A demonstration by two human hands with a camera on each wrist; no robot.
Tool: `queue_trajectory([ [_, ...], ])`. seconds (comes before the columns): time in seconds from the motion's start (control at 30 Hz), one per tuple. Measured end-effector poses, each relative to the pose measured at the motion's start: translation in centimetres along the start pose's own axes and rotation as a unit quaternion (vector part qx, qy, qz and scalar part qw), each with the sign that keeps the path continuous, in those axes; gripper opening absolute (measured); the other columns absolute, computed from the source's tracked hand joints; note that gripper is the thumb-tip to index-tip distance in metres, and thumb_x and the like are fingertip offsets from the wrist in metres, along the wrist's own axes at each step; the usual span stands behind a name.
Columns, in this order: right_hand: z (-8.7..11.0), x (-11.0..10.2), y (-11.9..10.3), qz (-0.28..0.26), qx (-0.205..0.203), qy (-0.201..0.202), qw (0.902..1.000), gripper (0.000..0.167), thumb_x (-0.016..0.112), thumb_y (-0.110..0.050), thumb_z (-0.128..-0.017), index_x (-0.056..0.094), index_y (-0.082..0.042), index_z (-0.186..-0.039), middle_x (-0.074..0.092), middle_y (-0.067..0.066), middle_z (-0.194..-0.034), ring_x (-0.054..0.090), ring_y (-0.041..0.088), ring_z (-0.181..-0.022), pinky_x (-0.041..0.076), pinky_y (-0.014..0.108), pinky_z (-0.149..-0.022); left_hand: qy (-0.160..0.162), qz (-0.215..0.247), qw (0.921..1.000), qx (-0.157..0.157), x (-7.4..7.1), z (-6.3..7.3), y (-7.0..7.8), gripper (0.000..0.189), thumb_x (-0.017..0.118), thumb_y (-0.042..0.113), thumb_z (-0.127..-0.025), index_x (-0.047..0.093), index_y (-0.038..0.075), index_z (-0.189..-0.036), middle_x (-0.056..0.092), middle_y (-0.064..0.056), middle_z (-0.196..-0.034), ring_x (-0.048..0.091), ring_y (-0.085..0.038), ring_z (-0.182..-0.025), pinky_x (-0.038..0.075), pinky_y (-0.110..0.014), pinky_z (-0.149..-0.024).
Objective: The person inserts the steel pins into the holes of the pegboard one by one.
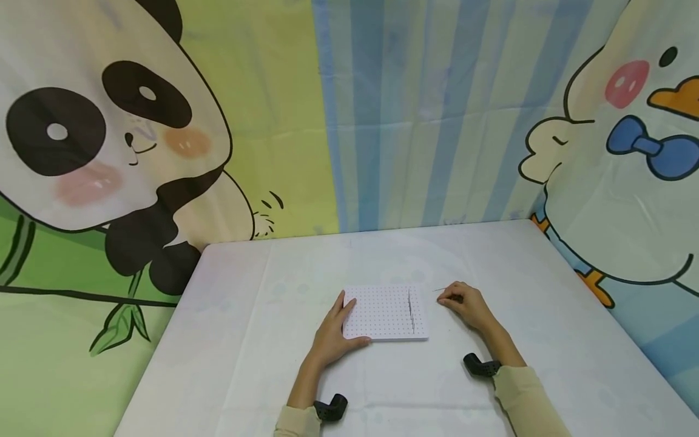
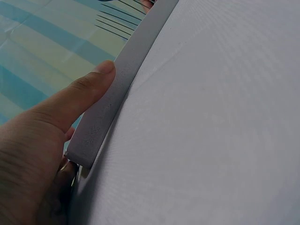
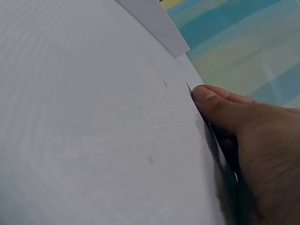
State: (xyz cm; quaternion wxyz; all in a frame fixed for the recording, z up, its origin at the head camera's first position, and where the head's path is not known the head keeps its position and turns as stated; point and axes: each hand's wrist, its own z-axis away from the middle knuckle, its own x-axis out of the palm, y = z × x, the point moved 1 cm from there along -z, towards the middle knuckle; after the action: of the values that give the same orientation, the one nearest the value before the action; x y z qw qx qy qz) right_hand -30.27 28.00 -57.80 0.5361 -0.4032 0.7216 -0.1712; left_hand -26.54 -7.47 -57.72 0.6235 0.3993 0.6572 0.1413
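A white board (image 1: 377,312) with a grid of small holes lies flat on the table. Thin dark pins (image 1: 411,311) stand in a row near its right side; in the left wrist view several pins (image 2: 118,21) rise above the board's edge. My left hand (image 1: 333,335) holds the board at its near left corner, the thumb (image 2: 96,84) against the front side and the fingers along the left side. To the right of the board, my right hand (image 1: 468,306) pinches a thin needle-like pin (image 3: 189,87) between thumb and forefinger, close above the table.
A white cloth covers the table (image 1: 262,364). Behind it hangs a printed curtain (image 1: 415,121) with a panda and a white duck. Black wrist cameras (image 1: 330,408) sit on both forearms.
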Motion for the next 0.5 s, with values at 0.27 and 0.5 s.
queue_trajectory([
  [0.27,-0.5,-0.5,-0.9,-0.098,0.038,0.035,0.9938,0.012,0.064,-0.019,-0.087,0.069,-0.009,-0.090,0.066,0.003,-0.089,0.058,0.009,-0.080,0.046,0.018,-0.069,-0.002,-0.004,1.0000,0.004,0.0,0.0,0.0,0.098,0.074,0.061,-0.063,0.037,0.016,-0.142,0.013,-0.005,-0.153,0.019,-0.028,-0.137,0.031,-0.051,-0.101],
  [0.5,-1.7,0.0,-4.9,-0.247,0.047,0.072,0.9653,0.021,0.058,-0.007,-0.090,0.059,0.013,-0.097,0.060,0.019,-0.090,0.058,0.023,-0.079,0.050,0.028,-0.069,0.002,-0.004,1.0000,0.002,0.1,0.0,0.0,0.097,0.075,0.059,-0.063,0.038,0.016,-0.142,0.014,-0.005,-0.153,0.019,-0.028,-0.137,0.031,-0.051,-0.100],
])
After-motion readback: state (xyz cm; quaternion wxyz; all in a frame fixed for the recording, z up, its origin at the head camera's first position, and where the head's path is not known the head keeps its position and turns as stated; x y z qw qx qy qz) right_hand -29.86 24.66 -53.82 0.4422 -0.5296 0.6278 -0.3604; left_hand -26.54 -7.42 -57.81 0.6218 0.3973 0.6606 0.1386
